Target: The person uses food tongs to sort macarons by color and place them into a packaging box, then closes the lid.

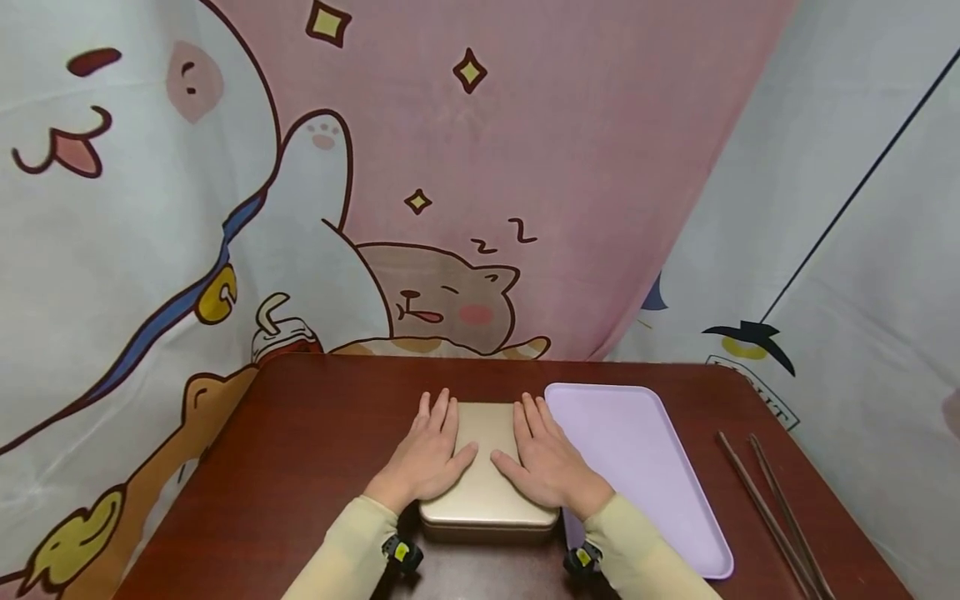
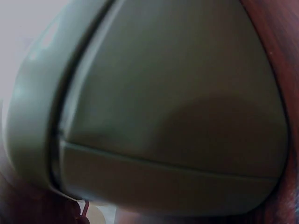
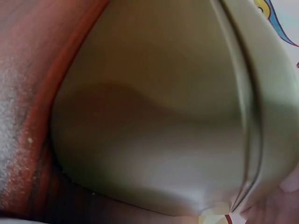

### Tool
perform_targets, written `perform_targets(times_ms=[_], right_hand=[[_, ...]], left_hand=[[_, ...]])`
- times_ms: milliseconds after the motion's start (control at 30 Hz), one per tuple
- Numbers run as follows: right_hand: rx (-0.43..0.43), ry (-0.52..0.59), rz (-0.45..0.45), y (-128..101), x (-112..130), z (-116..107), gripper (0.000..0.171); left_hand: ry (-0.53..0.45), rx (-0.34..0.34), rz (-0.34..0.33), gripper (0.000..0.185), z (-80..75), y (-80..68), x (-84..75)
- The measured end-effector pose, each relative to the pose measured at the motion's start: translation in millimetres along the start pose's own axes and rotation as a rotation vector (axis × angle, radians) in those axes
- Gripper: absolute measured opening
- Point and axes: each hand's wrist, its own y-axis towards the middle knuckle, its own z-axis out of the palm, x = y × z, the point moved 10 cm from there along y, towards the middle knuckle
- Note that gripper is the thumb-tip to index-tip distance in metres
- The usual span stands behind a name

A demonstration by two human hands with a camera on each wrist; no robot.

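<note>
A flat gold-coloured box (image 1: 491, 500) with rounded corners lies near the middle of the table, its lid down. My left hand (image 1: 431, 457) rests on the left side of the lid, fingers straight and pointing away from me. On the right side of the lid lies my right hand (image 1: 546, 460), fingers also straight, its outer edge over the tray's side. The two thumbs point toward each other with a strip of lid between them. Both wrist views look closely at the box's front wall (image 2: 177, 84) and show the dark seam under the lid (image 3: 254, 98).
A lilac rectangular tray (image 1: 637, 450) lies on the table right beside the box. Farther right are two long thin brown sticks (image 1: 772, 508). The dark red-brown table (image 1: 315, 467) ends at a cartoon-printed cloth (image 1: 585, 167) behind it.
</note>
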Motion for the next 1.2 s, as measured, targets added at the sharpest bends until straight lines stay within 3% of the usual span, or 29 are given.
perform_targets(times_ms=[333, 533, 700, 867, 1200], right_hand=[[0.038, 0.004, 0.019, 2, 2, 3, 0.091], [0.015, -0.054, 0.036, 3, 1, -3, 0.091], [-0.021, -0.088, -0.019, -9, 12, -9, 0.088], [-0.006, -0.060, -0.056, -29, 24, -4, 0.086], [-0.085, -0.078, -0.083, -38, 31, 6, 0.084]], left_hand=[[-0.034, 0.033, -0.008, 0.082, 1.8, 0.2, 2.8], [-0.009, 0.019, -0.028, 0.082, -3.3, 0.9, 3.2], [0.032, 0.000, -0.011, 0.083, -9.5, -11.4, -6.3], [0.010, -0.010, 0.028, 0.080, -7.5, -27.4, -18.1], [-0.007, -0.073, 0.034, 0.080, -0.5, -37.6, -17.0]])
